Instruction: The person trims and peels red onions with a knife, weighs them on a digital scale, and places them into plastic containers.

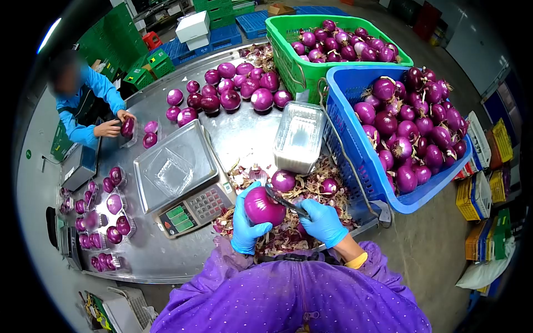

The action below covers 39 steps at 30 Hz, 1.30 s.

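Note:
A large peeled red onion [263,206] rests in my left hand [244,227], whose blue-gloved fingers wrap round its left side and underside. My right hand [324,222], also blue-gloved, is closed on a small dark knife [284,203]. The blade lies against the onion's upper right side. Just beyond my hands, another onion [283,181] sits on dry onion skins [288,240], which spread under and around both hands. A stack of clear plastic trays [300,139] stands behind that onion.
A digital scale [191,208] with a clear tray on it stands left. Loose onions [230,100] lie behind. A blue crate [347,105] and green crate [286,61], both holding onions, stand right. Across the metal table [166,255], another person [89,105] handles an onion near packed trays [114,205].

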Each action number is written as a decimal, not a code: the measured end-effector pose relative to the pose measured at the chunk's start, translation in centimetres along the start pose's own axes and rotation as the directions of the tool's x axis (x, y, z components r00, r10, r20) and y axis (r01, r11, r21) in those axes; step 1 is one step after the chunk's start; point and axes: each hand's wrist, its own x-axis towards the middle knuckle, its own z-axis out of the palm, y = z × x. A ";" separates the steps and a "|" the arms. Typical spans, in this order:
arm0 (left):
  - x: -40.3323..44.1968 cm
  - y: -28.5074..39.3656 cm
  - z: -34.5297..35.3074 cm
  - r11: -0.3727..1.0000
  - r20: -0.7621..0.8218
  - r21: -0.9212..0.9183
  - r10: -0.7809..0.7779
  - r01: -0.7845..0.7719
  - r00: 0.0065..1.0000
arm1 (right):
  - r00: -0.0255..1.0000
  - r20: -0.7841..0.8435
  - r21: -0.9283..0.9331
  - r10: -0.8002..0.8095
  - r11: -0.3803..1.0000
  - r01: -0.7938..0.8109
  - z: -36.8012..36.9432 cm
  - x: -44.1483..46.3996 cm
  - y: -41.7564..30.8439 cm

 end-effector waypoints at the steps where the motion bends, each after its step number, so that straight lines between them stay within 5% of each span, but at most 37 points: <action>1: -0.1 -0.2 0.0 1.000 -0.005 -0.015 -0.005 0.005 1.000 | 1.000 -0.002 0.001 0.016 1.000 -0.016 0.0 -0.1 0.0; 12: -0.5 1.1 0.3 0.858 -0.021 -0.440 -0.306 0.266 0.952 | 0.988 0.045 -0.063 -0.146 0.987 0.149 -1.4 2.4 -2.3; 15: 0.0 1.1 -2.0 0.532 0.534 -0.561 -0.353 0.634 0.768 | 0.991 0.036 0.024 -0.132 0.991 0.131 -0.9 2.5 -0.7; 16: -0.3 0.9 -2.0 0.512 0.477 -0.590 -0.403 0.624 0.781 | 0.991 0.127 -0.129 0.038 0.991 -0.021 -0.3 2.3 1.3; 19: -1.1 1.4 -2.0 0.501 0.284 -0.656 -0.529 0.564 0.800 | 0.996 0.057 0.032 0.070 0.997 -0.072 -0.2 0.9 1.8; 22: -1.3 1.1 -4.4 0.703 0.173 -0.494 -0.498 0.512 0.850 | 0.989 0.028 0.299 0.146 0.943 -0.148 1.0 0.9 1.6; 23: -1.4 2.3 -3.6 0.832 -0.088 -0.357 -0.482 0.424 0.872 | 0.984 0.038 0.397 0.176 0.901 -0.176 1.1 1.1 1.2; 26: 0.1 4.0 -9.2 0.964 -0.202 0.197 -0.137 0.178 0.970 | 0.971 0.108 0.372 0.213 0.897 -0.238 1.7 0.0 2.4; 29: 2.0 9.7 -13.1 0.798 -0.322 0.592 0.109 0.111 0.940 | 0.919 0.215 0.447 0.329 0.804 -0.392 3.0 -2.2 4.0; 34: 7.2 11.8 -22.0 0.101 -0.324 0.945 0.194 0.310 0.926 | 0.849 0.374 0.420 0.374 0.748 -0.514 3.6 -2.6 1.8; 37: 9.8 10.4 -25.1 -0.027 -0.314 0.949 0.041 0.315 0.948 | 0.886 0.356 0.417 0.296 0.799 -0.434 5.1 -3.3 2.3; 39: 10.3 9.1 -27.9 0.083 -0.195 0.977 -0.037 0.197 0.980 | 0.914 0.318 0.361 0.251 0.859 -0.362 4.3 -3.0 1.2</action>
